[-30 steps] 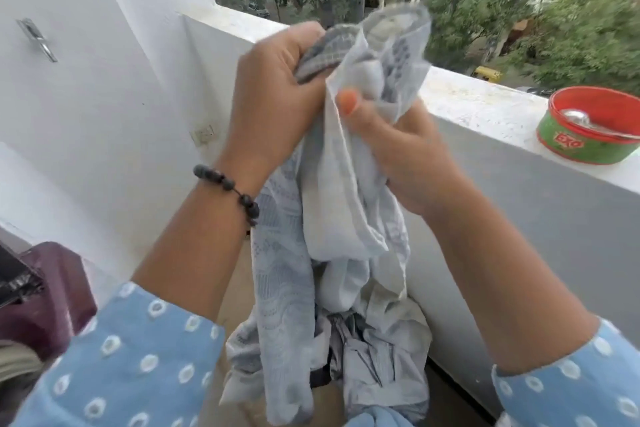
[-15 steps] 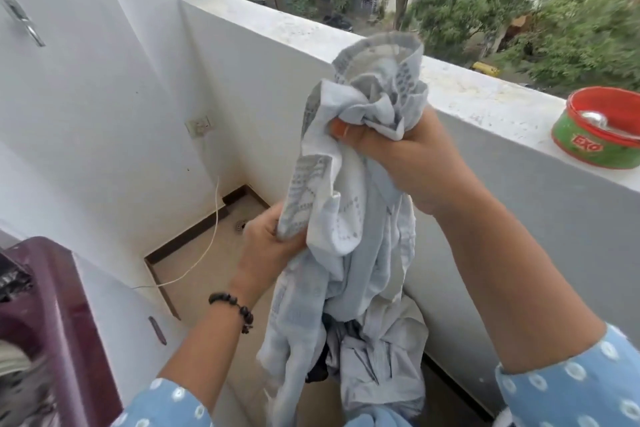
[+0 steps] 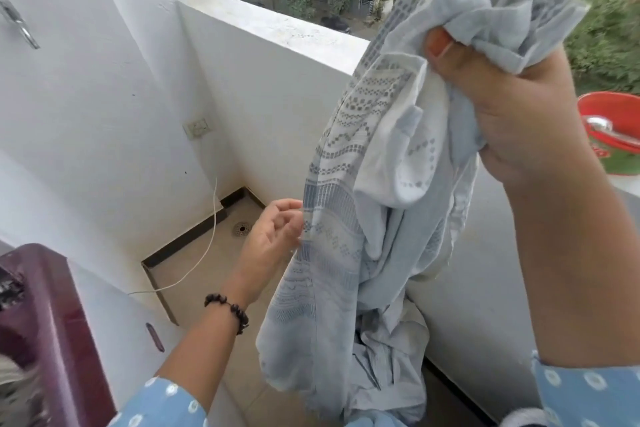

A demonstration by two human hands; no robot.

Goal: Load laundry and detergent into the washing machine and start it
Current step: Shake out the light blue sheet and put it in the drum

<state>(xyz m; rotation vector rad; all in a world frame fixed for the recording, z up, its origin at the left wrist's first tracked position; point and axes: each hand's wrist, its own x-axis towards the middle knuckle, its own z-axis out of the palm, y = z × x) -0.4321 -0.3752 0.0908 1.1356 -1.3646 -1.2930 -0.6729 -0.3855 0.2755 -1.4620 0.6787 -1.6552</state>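
A pale blue-grey patterned garment (image 3: 349,204) hangs in front of me, bunched at the top in my right hand (image 3: 512,107), which is raised high at the upper right and shut on it. My left hand (image 3: 273,239) is lower, at mid-frame, fingers apart and touching the cloth's left edge. The maroon lid and white body of the washing machine (image 3: 45,329) show at the lower left. A red and green detergent tub (image 3: 613,135) with a spoon in it sits on the balcony ledge at the far right.
A white parapet wall (image 3: 277,80) runs across behind the cloth. A thin white cord (image 3: 207,246) trails to the tiled floor near a drain (image 3: 241,228). A wall socket (image 3: 197,127) is on the left wall. More crumpled cloth (image 3: 388,371) lies below.
My right hand has lifted the garment higher and to the right. My left hand has let go of the cloth's top, dropped down, and opened against its left edge.
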